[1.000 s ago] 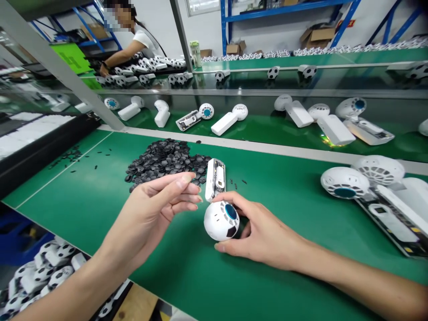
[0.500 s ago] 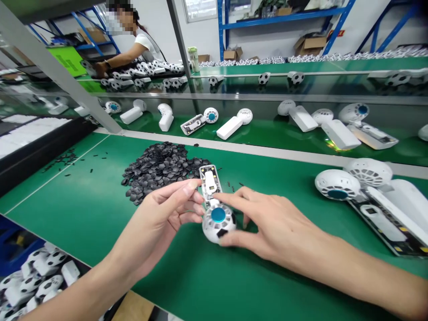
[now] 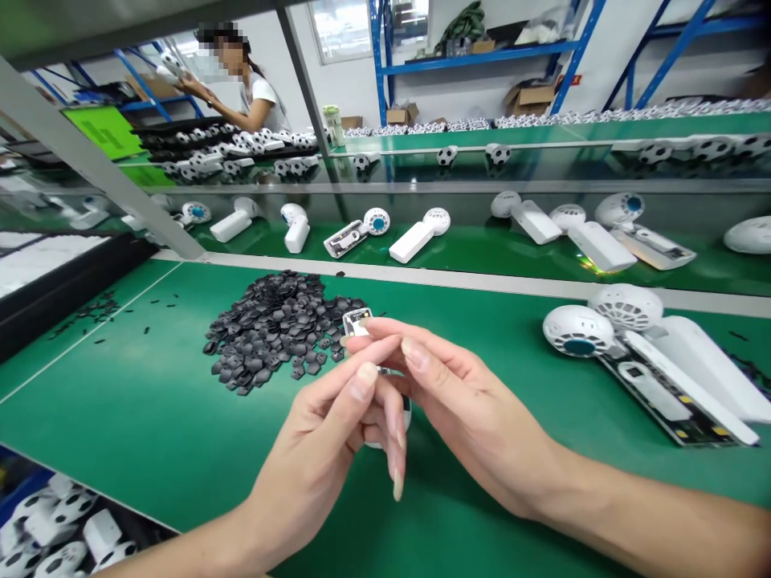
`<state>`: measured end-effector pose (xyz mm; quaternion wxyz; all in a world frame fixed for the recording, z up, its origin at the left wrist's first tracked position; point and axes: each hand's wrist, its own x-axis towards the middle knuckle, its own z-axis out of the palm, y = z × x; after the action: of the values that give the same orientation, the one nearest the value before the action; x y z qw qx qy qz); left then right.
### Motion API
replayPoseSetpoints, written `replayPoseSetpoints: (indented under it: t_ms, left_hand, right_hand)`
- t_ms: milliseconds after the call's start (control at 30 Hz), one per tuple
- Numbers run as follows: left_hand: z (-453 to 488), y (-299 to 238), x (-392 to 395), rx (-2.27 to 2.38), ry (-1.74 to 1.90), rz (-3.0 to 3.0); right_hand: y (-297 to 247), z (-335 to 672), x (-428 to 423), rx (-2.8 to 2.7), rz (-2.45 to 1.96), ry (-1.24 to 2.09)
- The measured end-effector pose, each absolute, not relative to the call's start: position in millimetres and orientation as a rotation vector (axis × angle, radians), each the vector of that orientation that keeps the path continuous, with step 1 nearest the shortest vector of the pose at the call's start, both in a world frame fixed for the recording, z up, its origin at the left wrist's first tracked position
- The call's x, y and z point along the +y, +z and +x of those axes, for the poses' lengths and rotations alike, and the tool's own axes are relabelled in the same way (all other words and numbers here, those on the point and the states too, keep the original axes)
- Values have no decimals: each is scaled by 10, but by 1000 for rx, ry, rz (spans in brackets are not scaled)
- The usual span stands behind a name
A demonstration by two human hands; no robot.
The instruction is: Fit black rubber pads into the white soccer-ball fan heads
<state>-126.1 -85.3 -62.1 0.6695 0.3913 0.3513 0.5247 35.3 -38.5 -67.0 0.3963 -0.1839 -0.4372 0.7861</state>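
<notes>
My left hand and my right hand meet fingertip to fingertip in the middle of the table. Thumb and index finger are pressed together on each hand, and whatever they pinch is too small or hidden to name. Beneath them lies a white handheld fan with an opened handle; only the handle's end and parts of its round head show past my fingers. Just to the left is a heap of small black pentagon pieces.
Two more white fans rest on the green table at right. A conveyor behind carries several fans. Soccer-ball-patterned units fill a bin at lower left. A co-worker holds a white item at the back left.
My right hand has come off the fan's head and moved up and left to meet my left hand over the fan. The co-worker has raised their hands.
</notes>
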Motion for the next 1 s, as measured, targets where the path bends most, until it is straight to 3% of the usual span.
replayPoseSetpoints:
  t_ms: [467, 1000]
  left_hand:
    - [-1262, -672, -884, 817, 1188, 1003]
    - [-1195, -575, -939, 885, 1128, 1036]
  right_hand:
    - [-533, 333, -503, -1006, -527, 2064]
    - [-444, 397, -480, -1282, -673, 1599]
